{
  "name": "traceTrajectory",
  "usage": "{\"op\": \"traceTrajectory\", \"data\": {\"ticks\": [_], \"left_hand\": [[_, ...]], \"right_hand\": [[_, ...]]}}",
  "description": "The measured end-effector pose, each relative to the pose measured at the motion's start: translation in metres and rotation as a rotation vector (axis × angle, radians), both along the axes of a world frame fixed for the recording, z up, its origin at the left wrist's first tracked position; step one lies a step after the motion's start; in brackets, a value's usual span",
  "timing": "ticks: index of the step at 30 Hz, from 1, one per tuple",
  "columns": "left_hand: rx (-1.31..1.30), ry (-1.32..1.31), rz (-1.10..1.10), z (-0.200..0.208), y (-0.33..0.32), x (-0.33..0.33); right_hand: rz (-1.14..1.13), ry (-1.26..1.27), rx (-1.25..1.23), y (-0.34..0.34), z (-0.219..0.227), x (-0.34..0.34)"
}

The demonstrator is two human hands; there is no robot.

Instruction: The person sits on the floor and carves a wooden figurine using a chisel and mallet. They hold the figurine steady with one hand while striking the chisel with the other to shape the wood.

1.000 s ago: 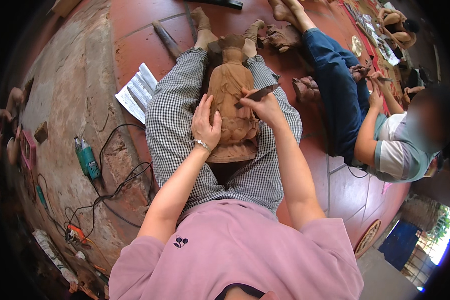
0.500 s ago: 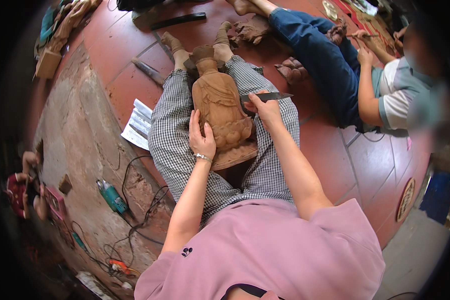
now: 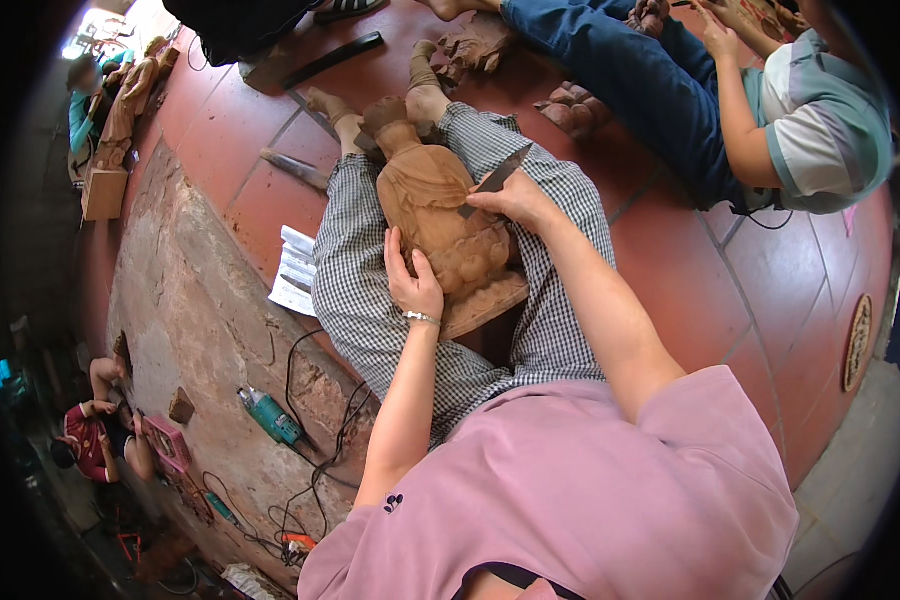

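A carved wooden statue (image 3: pixel 427 200), a robed figure on a carved base, lies between my legs with its head away from me. My left hand (image 3: pixel 413 285) holds its lower left side, fingers along the edge and thumb over the front. In my right hand (image 3: pixel 518 200) is a dark, flat, pointed knife (image 3: pixel 500 173). The blade points up and away to the right; its other end meets the statue's right side. My fingers partly cover the knife.
A seated person (image 3: pixel 770 130) works at the right. Reddish carved pieces (image 3: pixel 573 108) lie beyond my right leg. At the left are a paper sheet (image 3: pixel 295 275), a long tool (image 3: pixel 295 168), a green power tool (image 3: pixel 270 415) and cables. Another person (image 3: pixel 95 440) sits far left.
The knife has swung from pointing right to pointing up and away, and my right hand has come closer to the statue. My left hand keeps its hold. The whole view has shifted slightly.
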State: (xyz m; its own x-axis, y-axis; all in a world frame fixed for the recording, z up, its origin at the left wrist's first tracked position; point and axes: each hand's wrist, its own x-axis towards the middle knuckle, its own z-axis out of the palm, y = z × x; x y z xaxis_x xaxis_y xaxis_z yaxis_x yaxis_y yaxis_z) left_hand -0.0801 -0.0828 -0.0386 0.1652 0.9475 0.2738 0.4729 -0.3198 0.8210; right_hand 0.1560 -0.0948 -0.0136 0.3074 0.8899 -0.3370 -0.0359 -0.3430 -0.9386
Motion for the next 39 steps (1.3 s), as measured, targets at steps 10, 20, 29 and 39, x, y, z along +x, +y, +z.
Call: {"op": "traceTrajectory", "data": {"ticks": [10, 20, 29, 39], "left_hand": [[-0.005, 0.016, 0.001, -0.002, 0.0, -0.002], [0.032, 0.003, -0.002, 0.0, 0.001, 0.0], [0.004, 0.014, 0.009, 0.003, 0.0, 0.001], [-0.038, 0.009, -0.025, 0.004, 0.0, -0.002]], "right_hand": [[0.118, -0.05, 0.076, 0.0, -0.006, 0.013], [0.054, 0.031, 0.044, 0.0, -0.008, 0.008], [0.028, -0.058, -0.035, -0.002, 0.0, -0.01], [-0.03, 0.001, -0.048, 0.001, 0.006, -0.021]]}}
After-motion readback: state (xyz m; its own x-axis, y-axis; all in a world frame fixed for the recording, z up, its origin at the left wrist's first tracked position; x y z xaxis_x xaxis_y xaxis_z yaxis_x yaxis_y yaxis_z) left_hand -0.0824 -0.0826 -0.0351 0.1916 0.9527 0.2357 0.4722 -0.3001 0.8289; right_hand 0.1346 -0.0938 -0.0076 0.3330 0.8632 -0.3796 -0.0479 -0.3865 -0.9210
